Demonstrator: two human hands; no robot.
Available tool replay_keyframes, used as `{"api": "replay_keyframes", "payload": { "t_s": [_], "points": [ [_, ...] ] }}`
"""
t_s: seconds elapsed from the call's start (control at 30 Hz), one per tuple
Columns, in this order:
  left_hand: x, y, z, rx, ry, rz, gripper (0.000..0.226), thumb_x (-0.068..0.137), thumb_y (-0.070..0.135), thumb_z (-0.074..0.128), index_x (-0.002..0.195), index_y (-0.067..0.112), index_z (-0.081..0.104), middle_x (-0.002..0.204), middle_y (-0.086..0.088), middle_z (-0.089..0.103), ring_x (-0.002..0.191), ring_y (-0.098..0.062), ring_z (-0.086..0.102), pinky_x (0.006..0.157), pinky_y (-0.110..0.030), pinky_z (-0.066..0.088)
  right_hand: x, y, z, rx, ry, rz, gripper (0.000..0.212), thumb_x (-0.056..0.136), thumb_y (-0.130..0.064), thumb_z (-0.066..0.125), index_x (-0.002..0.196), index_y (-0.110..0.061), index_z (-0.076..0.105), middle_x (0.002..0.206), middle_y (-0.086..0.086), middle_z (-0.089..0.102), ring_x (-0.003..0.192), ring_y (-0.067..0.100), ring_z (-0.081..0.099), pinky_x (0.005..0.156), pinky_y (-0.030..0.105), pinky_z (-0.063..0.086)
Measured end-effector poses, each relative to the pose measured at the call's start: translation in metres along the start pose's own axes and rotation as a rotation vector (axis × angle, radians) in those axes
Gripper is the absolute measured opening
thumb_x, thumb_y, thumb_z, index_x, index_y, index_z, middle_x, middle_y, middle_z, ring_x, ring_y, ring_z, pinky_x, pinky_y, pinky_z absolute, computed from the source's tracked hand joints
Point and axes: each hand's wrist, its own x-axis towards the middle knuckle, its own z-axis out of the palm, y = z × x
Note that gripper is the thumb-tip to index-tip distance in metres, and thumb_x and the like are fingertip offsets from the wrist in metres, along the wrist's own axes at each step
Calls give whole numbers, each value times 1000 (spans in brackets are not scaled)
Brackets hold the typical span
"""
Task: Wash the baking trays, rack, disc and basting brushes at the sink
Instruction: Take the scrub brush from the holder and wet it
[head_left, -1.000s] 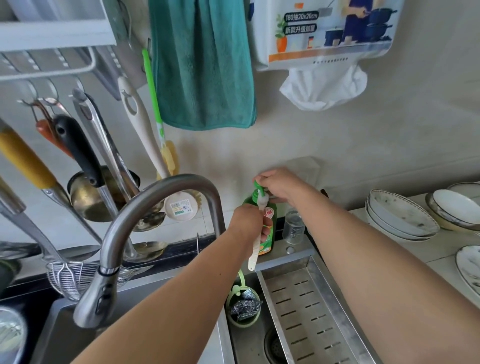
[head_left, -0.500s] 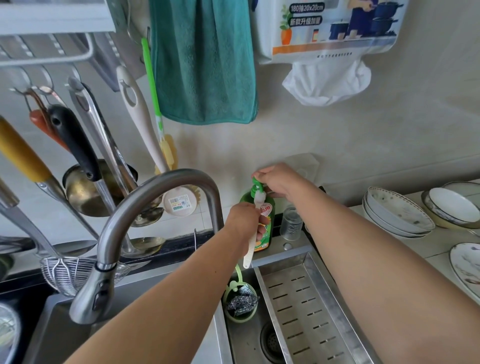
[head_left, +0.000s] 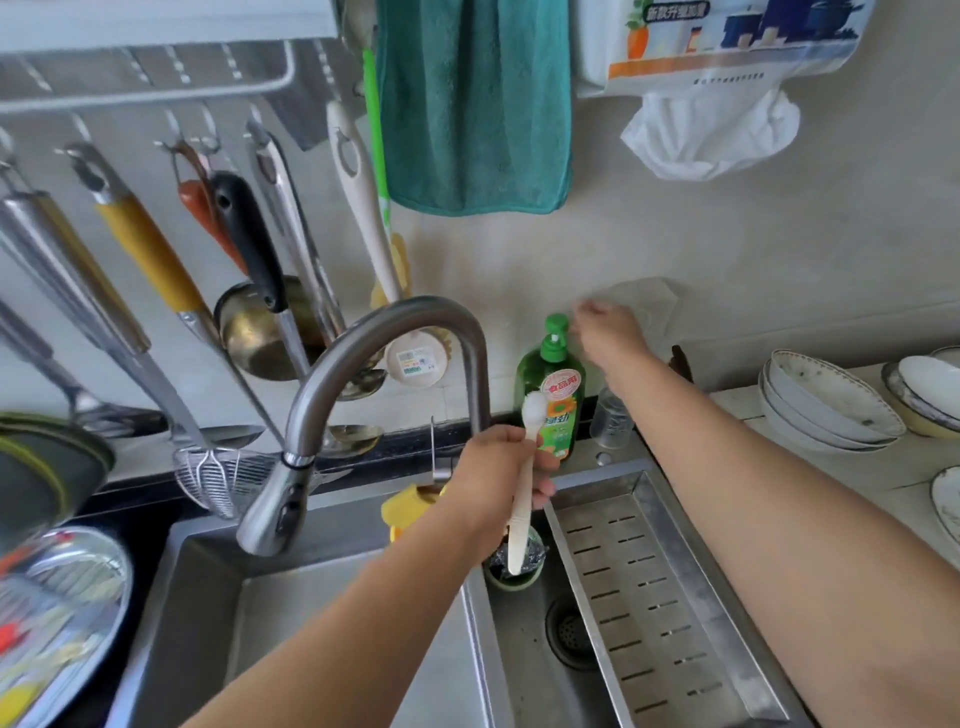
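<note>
The left hand (head_left: 493, 467) grips a basting brush (head_left: 525, 478), head up beside the soap bottle (head_left: 551, 395) for soap. The right hand (head_left: 605, 332) is blurry, holding nothing.

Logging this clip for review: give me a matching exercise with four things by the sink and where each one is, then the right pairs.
Things:
1. basting brush
2. soap bottle
3. towel
4. stack of bowls

Places:
A. hanging on the wall
B. on the counter at the right
C. in the left hand
D. behind the sink, under the right hand

Pairs: 1-C, 2-D, 3-A, 4-B
</note>
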Motion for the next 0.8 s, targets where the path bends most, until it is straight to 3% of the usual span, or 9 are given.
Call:
{"api": "replay_keyframes", "payload": {
  "t_s": [0.1,0.2,0.3,0.37,0.47,0.63,0.8],
  "points": [
    [-52,-55,-52,-44,62,-120,19,95,1,54,113,-5,57,83,-15,72,56,-26,57,52,-31,43,-65,38,6,-108,207,-29,28,101,-32,47,92,-17,69,93,3,71,92,28,68,84,47,57],
    [-107,-109,-124,-89,258,-222,14,82,-2,54,94,2,61,75,-15,63,50,-23,48,51,-27,33,-143,83,47,-147,-8,-4,27,98,-22,51,76,-22,66,79,0,71,79,29,70,68,46,58],
    [-144,-137,-188,-181,451,-254,16,89,-6,46,88,6,58,72,-17,58,50,-21,48,51,-25,35,-181,95,89,-468,-247,-132,22,103,-21,51,88,-24,67,93,-2,71,79,20,63,56,28,43],
    [-155,-140,-219,-230,518,-250,20,96,-8,42,102,-1,60,83,-21,68,58,-26,58,54,-30,45,-178,89,114,-613,-299,-182,20,105,-24,49,109,-18,68,112,3,69,93,24,64,63,26,46],
    [-160,-131,-240,-278,525,-200,25,99,-6,41,118,-4,58,99,-21,75,65,-28,65,55,-32,53,-154,74,155,-765,-267,-237,30,105,-31,43,120,-11,61,123,12,64,112,35,63,84,40,53],
    [-137,-124,-244,-239,503,-141,27,100,-6,45,121,5,59,97,-15,75,58,-25,61,52,-27,43,-124,68,200,-889,-175,-186,38,107,-29,45,123,0,63,123,21,64,112,41,62,76,37,41],
    [-115,-130,-240,-230,474,-152,36,100,-6,39,128,8,56,103,-17,69,51,-22,59,50,-27,37,-125,75,212,-923,-60,-282,23,103,-7,50,116,3,67,112,23,70,105,41,67,78,43,55]
  ]
}}
